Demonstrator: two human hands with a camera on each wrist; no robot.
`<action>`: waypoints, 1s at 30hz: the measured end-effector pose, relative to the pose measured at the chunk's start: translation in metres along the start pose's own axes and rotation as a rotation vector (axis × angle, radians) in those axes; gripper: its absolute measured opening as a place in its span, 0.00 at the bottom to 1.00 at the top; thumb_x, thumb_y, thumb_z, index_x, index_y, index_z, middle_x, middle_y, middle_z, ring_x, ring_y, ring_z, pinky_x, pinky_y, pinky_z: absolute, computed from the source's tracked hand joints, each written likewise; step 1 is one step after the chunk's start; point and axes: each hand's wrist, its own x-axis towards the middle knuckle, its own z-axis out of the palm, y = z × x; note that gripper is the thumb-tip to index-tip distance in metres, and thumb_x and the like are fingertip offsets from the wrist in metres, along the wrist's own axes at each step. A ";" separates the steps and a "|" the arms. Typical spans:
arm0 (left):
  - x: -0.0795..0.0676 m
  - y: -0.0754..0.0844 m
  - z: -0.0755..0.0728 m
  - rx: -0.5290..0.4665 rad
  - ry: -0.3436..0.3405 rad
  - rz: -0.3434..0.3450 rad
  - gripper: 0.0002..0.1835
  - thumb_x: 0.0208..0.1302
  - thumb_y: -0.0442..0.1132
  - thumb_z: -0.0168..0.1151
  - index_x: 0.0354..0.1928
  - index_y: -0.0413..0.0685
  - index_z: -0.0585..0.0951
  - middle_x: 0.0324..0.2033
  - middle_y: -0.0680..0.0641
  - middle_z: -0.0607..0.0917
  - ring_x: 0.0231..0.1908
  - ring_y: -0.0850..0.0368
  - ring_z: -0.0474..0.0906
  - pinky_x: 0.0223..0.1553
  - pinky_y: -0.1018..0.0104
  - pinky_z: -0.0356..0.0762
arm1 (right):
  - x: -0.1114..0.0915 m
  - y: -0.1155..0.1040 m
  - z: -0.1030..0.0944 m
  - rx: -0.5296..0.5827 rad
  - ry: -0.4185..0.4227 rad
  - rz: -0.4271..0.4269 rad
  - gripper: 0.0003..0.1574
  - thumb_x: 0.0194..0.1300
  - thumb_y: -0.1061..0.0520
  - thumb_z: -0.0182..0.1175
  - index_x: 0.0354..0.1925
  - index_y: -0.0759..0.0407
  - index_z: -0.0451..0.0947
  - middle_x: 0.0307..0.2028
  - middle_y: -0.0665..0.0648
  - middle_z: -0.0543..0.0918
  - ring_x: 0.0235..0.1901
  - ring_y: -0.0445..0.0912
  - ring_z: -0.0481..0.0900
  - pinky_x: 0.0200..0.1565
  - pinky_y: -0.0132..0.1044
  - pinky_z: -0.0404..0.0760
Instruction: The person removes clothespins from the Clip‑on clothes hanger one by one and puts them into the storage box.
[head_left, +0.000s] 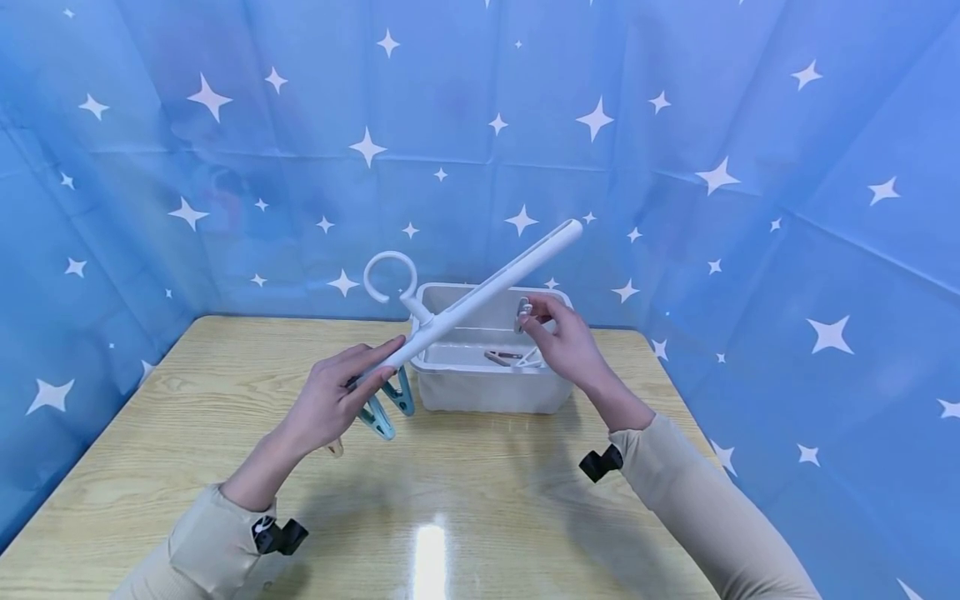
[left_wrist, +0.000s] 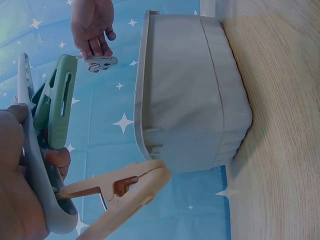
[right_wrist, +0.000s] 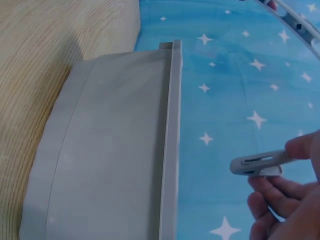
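Evidently the white hanger [head_left: 495, 283] is the main piece, raised above the table with its bar slanting from 8 o'clock up to 2 o'clock in the head view; its open hook [head_left: 413, 275] leaves the bar toward 11 o'clock. It looks like light, stiff plastic, smooth enough to turn in the fingers, so a hold near the hook's root should balance best. The left hand [head_left: 337, 400] grips the bar toward its lower end. Two teal clips [head_left: 377, 418] hang just beside that hand at 3 and 4 o'clock, and a tan clip [left_wrist: 142, 192] at 6 o'clock. The right hand [head_left: 558, 333] pinches a small grey clip [right_wrist: 250, 167] between thumb and fingers, above the bin; such a clip is probably light but springy, best squeezed at its handle ends.

The pale grey bin [head_left: 491, 392] stands at 2 o'clock from the left hand, with a brownish clip [head_left: 495, 358] and a white clip [head_left: 529, 360] inside. Outward lie the wood-grain table [head_left: 187, 392], a black device [head_left: 281, 536] at the left cuff and the starry blue backdrop [head_left: 465, 92]. No brand, label or writing is legible.
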 end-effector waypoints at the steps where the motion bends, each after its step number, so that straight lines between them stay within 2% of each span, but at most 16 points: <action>1: 0.000 0.000 0.000 0.000 -0.001 -0.003 0.25 0.72 0.35 0.59 0.69 0.61 0.75 0.28 0.59 0.75 0.22 0.67 0.63 0.23 0.71 0.66 | 0.000 0.000 0.000 -0.002 -0.001 0.000 0.28 0.77 0.48 0.52 0.69 0.58 0.68 0.53 0.61 0.79 0.53 0.54 0.76 0.51 0.46 0.74; 22: 0.001 -0.001 0.003 -0.008 0.001 0.014 0.25 0.71 0.33 0.59 0.68 0.59 0.75 0.29 0.59 0.77 0.22 0.68 0.63 0.23 0.71 0.66 | -0.002 0.009 0.001 -0.009 -0.021 0.050 0.29 0.78 0.50 0.49 0.71 0.60 0.66 0.56 0.63 0.78 0.56 0.56 0.75 0.55 0.53 0.74; 30: 0.000 -0.002 0.003 -0.001 -0.001 0.020 0.25 0.71 0.33 0.59 0.68 0.59 0.75 0.29 0.59 0.76 0.21 0.68 0.62 0.22 0.71 0.65 | -0.002 0.014 0.001 0.020 -0.027 0.046 0.28 0.79 0.52 0.46 0.72 0.59 0.65 0.62 0.62 0.77 0.59 0.55 0.73 0.56 0.51 0.72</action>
